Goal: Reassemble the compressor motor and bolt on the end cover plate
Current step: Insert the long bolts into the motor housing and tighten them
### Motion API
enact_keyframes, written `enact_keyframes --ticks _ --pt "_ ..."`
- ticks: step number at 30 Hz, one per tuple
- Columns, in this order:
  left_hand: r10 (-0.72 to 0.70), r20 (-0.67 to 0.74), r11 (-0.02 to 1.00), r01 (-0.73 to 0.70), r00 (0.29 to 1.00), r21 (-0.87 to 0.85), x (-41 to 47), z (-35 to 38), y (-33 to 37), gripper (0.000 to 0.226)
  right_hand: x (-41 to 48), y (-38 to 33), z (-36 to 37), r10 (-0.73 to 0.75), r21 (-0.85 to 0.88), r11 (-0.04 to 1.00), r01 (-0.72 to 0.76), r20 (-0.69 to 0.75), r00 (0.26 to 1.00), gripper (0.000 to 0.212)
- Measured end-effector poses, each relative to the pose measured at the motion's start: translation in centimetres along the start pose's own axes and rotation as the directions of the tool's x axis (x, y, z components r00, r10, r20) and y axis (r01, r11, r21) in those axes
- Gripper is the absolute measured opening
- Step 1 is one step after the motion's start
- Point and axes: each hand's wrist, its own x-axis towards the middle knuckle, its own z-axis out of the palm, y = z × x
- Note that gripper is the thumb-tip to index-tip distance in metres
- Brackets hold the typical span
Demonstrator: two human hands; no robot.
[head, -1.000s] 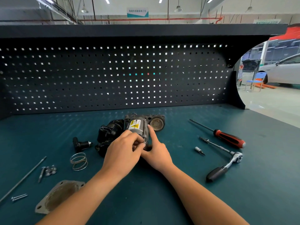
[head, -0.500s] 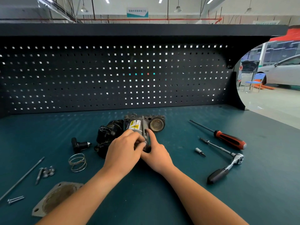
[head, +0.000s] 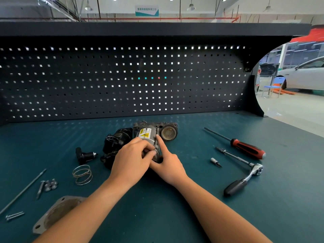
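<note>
Pressing on the silver cylindrical motor (head: 149,135) w/ a yellow warning label, both hands work near the centre of the dark teal worktop (head: 192,216). The motor lies on its side, its far end against a grey cast metal housing (head: 169,132) w/ a round opening, and a black plastic unit (head: 117,139) sits just beside it on the left. The left hand (head: 130,160) has a closed grip: its fingers are curled over the near end of the motor, thumb and fingertips pinching there. The right hand (head: 168,165) has no closed grip; its index finger lies straight along the right side of the motor and touches it, the palm resting on the worktop. The grey metal end cover plate (head: 52,216) w/ a round recess lies apart at the near left corner, partly behind the left forearm. Near it are two small bolts (head: 14,215), a long thin rod (head: 22,192), a wire coil spring (head: 82,174) and a black elbow fitting (head: 84,155). On the right side, well apart from the hands, lie a red-and-black handled screwdriver (head: 245,149), a ratchet wrench w/ extension (head: 243,178) and a small bit socket (head: 215,162).
</note>
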Motion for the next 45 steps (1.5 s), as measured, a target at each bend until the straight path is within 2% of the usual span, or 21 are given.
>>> enact_keyframes --ticks 11,16,29,36,38,41,43,45 --pt "0.000 -0.036 1.000 0.000 0.999 -0.008 -0.17 0.27 0.10 0.002 0.02 -0.04 -0.08 0.021 -0.002 1.000 -0.021 0.007 1.000 0.088" --pt "-0.003 -0.043 1.000 0.003 0.999 -0.013 -0.24 0.35 0.10 0.002 -0.05 -0.10 -0.26 0.027 0.025 0.999 -0.028 0.014 1.000 0.083" --pt "-0.075 -0.038 0.994 0.072 0.996 -0.083 -0.07 0.39 -0.22 0.004 -0.10 -0.15 -0.25 0.015 0.040 0.999 -0.016 0.017 1.000 0.083" --pt "-0.117 -0.010 0.986 0.115 0.993 -0.118 0.27 0.25 -0.11 0.020 0.06 0.02 -0.23 -0.010 0.017 1.000 0.010 0.014 1.000 0.085" --pt "-0.106 -0.023 0.990 0.103 0.994 -0.099 0.20 0.21 -0.06 0.025 0.12 0.11 -0.27 -0.010 0.027 1.000 0.010 0.016 1.000 0.085" --pt "-0.077 -0.066 0.997 0.076 0.995 -0.020 0.12 0.13 -0.13 0.017 0.13 0.08 -0.36 -0.013 0.039 0.999 0.013 0.021 1.000 0.085" --pt "-0.050 -0.042 0.995 0.053 0.998 0.080 0.28 0.15 -0.41 0.031 0.11 0.07 -0.41 -0.015 0.052 0.999 0.014 0.021 1.000 0.084" --pt "-0.059 0.041 0.994 0.055 0.997 0.089 0.56 -0.04 -0.47 0.040 0.11 0.07 -0.44 -0.015 0.062 0.998 0.014 0.018 1.000 0.084"
